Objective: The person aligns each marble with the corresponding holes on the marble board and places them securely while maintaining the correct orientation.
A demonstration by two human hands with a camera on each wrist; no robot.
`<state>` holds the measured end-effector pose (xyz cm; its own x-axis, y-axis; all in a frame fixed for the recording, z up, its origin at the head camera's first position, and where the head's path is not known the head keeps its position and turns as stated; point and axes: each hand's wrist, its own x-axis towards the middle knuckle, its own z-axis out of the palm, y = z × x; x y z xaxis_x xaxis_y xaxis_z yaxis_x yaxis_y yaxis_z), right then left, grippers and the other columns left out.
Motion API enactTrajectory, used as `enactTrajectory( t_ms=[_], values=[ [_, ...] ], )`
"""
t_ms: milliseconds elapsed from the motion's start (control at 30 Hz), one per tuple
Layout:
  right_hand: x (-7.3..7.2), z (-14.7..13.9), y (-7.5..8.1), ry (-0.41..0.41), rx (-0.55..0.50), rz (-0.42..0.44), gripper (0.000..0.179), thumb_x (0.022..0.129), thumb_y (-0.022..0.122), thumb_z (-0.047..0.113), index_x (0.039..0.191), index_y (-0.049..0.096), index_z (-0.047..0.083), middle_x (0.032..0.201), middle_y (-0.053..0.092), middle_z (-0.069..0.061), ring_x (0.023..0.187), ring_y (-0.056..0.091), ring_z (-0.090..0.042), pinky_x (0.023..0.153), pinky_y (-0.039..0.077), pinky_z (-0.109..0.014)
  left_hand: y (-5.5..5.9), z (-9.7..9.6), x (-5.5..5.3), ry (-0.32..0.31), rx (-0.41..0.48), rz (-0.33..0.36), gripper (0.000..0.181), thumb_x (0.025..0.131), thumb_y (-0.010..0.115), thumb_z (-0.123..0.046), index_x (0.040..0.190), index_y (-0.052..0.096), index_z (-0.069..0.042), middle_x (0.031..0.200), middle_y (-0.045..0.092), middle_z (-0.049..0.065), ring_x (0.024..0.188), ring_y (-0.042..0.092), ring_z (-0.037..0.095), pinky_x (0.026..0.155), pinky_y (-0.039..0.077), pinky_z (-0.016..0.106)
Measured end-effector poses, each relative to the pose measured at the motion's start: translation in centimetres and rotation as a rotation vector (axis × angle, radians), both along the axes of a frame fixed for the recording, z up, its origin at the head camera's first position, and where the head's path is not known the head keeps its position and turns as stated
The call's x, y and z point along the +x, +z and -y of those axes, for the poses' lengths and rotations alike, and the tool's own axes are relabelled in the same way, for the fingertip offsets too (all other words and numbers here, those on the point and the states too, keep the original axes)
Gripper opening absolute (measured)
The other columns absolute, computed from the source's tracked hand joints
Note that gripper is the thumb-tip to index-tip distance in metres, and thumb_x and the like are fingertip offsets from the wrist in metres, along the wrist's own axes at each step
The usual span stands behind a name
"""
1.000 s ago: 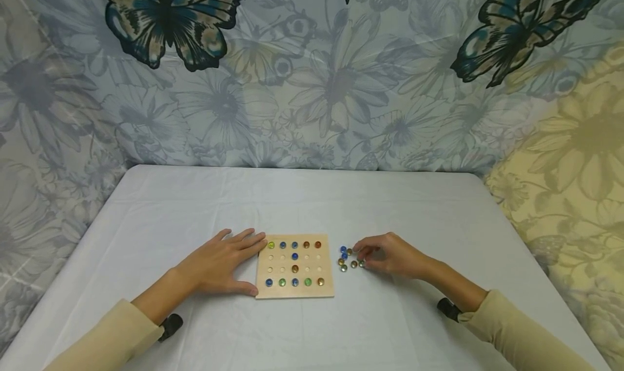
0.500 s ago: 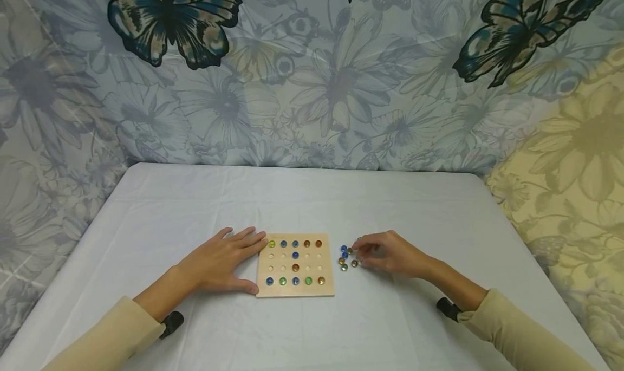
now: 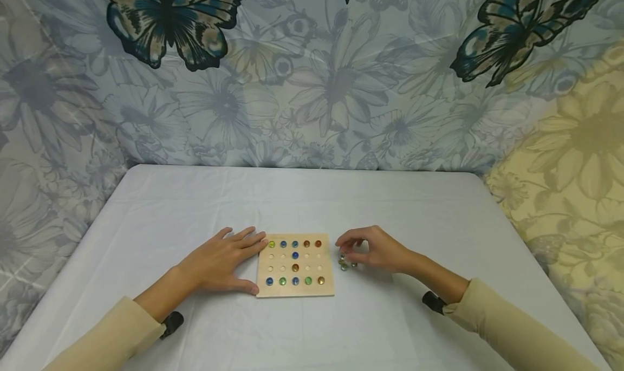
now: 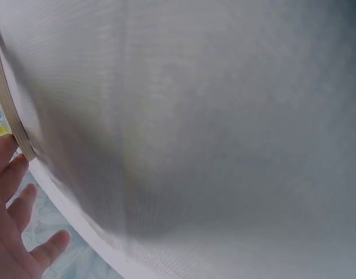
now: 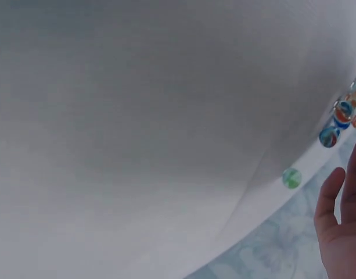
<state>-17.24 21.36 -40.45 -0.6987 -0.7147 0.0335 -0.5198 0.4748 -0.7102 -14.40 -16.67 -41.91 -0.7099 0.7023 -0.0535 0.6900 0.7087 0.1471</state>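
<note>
A square wooden board [image 3: 325, 291] lies on the table, with rows of round hollows. Glass marbles fill its top and bottom rows, and a blue marble [image 3: 294, 255] and an amber marble [image 3: 294, 268] sit in the middle column. My left hand [image 3: 212, 265] spreads along the board's left side, fingers straight, touching its edge. Over a loose cluster of marbles [image 3: 344, 267], right of the board, my right hand [image 3: 382, 250] bends its thumb and index finger down. Whether they pinch a marble is hidden. In the right wrist view, a green marble [image 5: 291, 178] lies apart from the cluster.
A white cloth [image 3: 234, 192] covers the table. Behind it hangs a fabric backdrop [image 3: 312, 89] with flowers and butterflies. Dark wrist cameras [image 3: 171, 324] sit below both forearms.
My right hand has moved left and slightly away from me, and now covers more of the loose marbles. The left hand and the board stay in place.
</note>
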Motion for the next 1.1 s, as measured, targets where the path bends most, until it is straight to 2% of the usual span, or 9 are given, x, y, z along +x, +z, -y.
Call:
enactTrajectory(
  t_ms=[267, 500, 800, 1100],
  values=[
    [-0.1, 2.4, 0.0, 0.028, 0.009, 0.024, 0.028, 0.087, 0.076, 0.005, 0.115, 0.071, 0.008, 0.101, 0.072, 0.005, 0.091, 0.064, -0.009, 0.083, 0.053, -0.041, -0.1, 0.1, 0.0, 0.009, -0.019, 0.0, 0.101, 0.079, 0.05, -0.084, 0.153, 0.042, -0.016, 0.158, 0.038, 0.004, 0.145, 0.034, 0.029, 0.11, 0.031, 0.061],
    [0.2, 3.9, -0.2, 0.069, 0.054, 0.008, 0.026, 0.087, 0.075, 0.004, 0.113, 0.072, 0.008, 0.103, 0.073, 0.005, 0.095, 0.066, -0.006, 0.085, 0.054, -0.035, -0.2, 0.0, 0.0, 0.004, -0.02, -0.002, 0.101, 0.08, 0.046, -0.085, 0.154, 0.04, -0.017, 0.159, 0.036, 0.003, 0.144, 0.036, 0.029, 0.109, 0.031, 0.061],
    [0.6, 4.7, -0.4, 0.068, 0.106, -0.024, 0.024, 0.088, 0.075, 0.005, 0.111, 0.072, 0.011, 0.098, 0.071, 0.009, 0.092, 0.064, -0.005, 0.083, 0.054, -0.03, -0.1, 0.0, 0.0, 0.008, -0.036, 0.014, 0.102, 0.079, 0.047, -0.085, 0.154, 0.041, -0.016, 0.159, 0.036, 0.004, 0.145, 0.034, 0.03, 0.11, 0.03, 0.062],
    [0.6, 4.7, -0.6, 0.075, 0.116, -0.054, 0.024, 0.088, 0.075, 0.007, 0.111, 0.071, 0.012, 0.098, 0.07, 0.011, 0.09, 0.063, -0.005, 0.08, 0.052, -0.027, -0.4, 0.0, -0.1, 0.002, -0.038, -0.008, 0.103, 0.079, 0.046, -0.087, 0.154, 0.042, -0.017, 0.159, 0.037, 0.003, 0.145, 0.034, 0.028, 0.109, 0.031, 0.062]
  ],
)
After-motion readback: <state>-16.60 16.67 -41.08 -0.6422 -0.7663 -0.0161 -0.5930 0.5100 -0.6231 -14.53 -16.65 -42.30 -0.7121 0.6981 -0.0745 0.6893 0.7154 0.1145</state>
